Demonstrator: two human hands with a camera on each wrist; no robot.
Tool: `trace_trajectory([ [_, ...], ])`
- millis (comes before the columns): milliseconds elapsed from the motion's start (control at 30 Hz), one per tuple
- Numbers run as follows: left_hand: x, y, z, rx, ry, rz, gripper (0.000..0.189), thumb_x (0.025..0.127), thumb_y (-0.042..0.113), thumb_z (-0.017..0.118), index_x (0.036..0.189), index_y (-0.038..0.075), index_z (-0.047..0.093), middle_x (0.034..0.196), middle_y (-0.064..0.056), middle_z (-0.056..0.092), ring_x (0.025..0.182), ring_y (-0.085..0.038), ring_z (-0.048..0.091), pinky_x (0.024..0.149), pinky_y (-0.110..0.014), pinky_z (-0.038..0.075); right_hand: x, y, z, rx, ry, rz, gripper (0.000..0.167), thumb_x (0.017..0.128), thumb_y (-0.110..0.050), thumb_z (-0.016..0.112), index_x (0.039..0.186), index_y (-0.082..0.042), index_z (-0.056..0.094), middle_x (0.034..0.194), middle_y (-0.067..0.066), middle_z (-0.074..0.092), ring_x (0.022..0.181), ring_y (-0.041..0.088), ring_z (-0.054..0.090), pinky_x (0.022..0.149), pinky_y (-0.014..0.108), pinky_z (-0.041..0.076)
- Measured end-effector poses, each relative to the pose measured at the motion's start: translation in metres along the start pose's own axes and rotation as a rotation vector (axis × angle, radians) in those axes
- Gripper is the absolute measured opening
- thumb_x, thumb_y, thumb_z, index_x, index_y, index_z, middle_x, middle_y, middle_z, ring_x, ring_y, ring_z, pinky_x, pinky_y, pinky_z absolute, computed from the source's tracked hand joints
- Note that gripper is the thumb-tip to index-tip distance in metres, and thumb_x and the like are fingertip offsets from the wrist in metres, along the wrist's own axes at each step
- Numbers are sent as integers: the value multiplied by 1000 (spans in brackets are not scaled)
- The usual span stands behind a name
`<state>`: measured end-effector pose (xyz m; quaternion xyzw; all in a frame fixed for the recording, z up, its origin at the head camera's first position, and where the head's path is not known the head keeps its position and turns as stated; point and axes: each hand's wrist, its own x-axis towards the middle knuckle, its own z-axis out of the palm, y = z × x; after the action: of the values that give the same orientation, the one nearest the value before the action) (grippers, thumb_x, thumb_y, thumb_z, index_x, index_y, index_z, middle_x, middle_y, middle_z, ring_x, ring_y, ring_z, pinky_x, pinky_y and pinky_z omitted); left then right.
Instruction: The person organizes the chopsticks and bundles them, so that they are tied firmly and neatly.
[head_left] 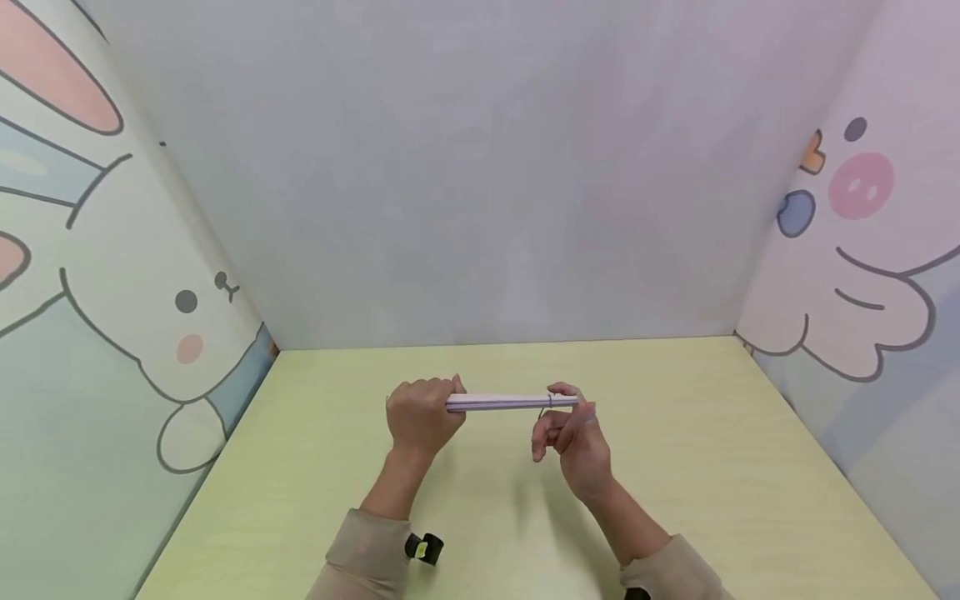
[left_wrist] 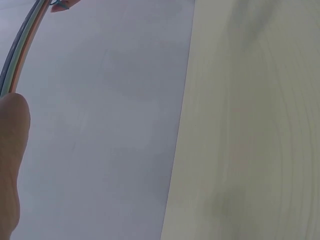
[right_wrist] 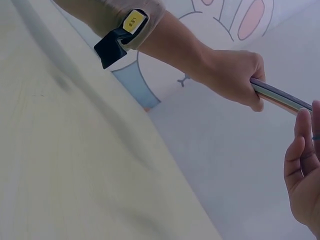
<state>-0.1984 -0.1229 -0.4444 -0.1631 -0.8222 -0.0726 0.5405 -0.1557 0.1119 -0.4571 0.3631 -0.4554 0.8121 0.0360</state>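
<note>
A bundle of long thin sticks (head_left: pixel 498 402) is held level above the table. Its side shows dark, green and orange layers in the left wrist view, where the sticks (left_wrist: pixel 21 55) run up from the thumb. My left hand (head_left: pixel 424 414) grips the left end in a fist. Around the other end are the fingers of my right hand (head_left: pixel 581 442), with a thin dark elastic band (head_left: pixel 551 401) looped at the sticks near the fingertips. The right wrist view shows the left fist (right_wrist: pixel 232 75) on the bundle and part of the right hand (right_wrist: pixel 305 175) at the edge.
The pale yellow table (head_left: pixel 480 517) lies beneath both hands. Behind it rises a plain grey wall (head_left: pixel 480 183). Side panels with a cartoon rabbit (head_left: pixel 135 317) and a cartoon pig (head_left: pixel 900 100) flank the table. A black wrist strap (head_left: pixel 424 548) sits on the left sleeve.
</note>
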Motion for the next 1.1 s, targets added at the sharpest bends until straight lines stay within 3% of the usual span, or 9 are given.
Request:
trace_trajectory([
  [167, -1, -2, -1, 5, 10, 12, 39, 86, 20, 53, 50, 16, 38, 42, 4, 33, 42, -10, 17, 40, -26, 16, 1, 1, -3, -104, 21, 28, 34, 111, -27, 21, 131, -15, 47, 83, -1, 70, 60, 9, 67, 59, 26, 54],
  [333, 0, -3, -2, 17, 15, 8, 37, 84, 18, 55, 50, 15, 39, 42, 4, 34, 41, -11, 18, 41, -26, 17, 4, -1, -9, -243, 30, 66, 25, 111, -28, 31, 128, -16, 45, 84, 1, 69, 59, 14, 67, 59, 28, 54],
  [567, 1, -3, -2, 10, 23, 8, 37, 83, 17, 56, 50, 16, 39, 42, 4, 35, 42, -10, 18, 41, -26, 17, 8, -3, -14, -305, -58, 17, 39, 109, -38, 36, 128, -5, 45, 82, 15, 66, 59, 21, 66, 59, 32, 55],
  [800, -2, -3, -1, 13, -14, 3, 36, 83, 18, 55, 50, 16, 41, 42, 4, 37, 42, -10, 19, 40, -28, 20, 4, -2, -15, -443, 27, 177, 13, 106, -2, 43, 114, 5, 49, 80, 26, 64, 55, 28, 63, 57, 35, 56],
  [967, -2, -5, -1, 11, 7, 7, 31, 74, 12, 62, 50, 16, 44, 42, 3, 39, 42, -10, 20, 39, -29, 22, 3, -1, -19, -385, 27, 179, 8, 105, -1, 44, 107, 7, 45, 80, 17, 67, 56, 22, 65, 58, 33, 55],
  [1100, -2, -7, -1, 8, 23, -8, 29, 74, 12, 62, 50, 15, 46, 42, 3, 40, 42, -10, 20, 40, -28, 20, 0, 1, -23, -323, 78, 180, 6, 104, 0, 45, 110, 1, 44, 80, 5, 68, 57, 16, 65, 60, 30, 55],
])
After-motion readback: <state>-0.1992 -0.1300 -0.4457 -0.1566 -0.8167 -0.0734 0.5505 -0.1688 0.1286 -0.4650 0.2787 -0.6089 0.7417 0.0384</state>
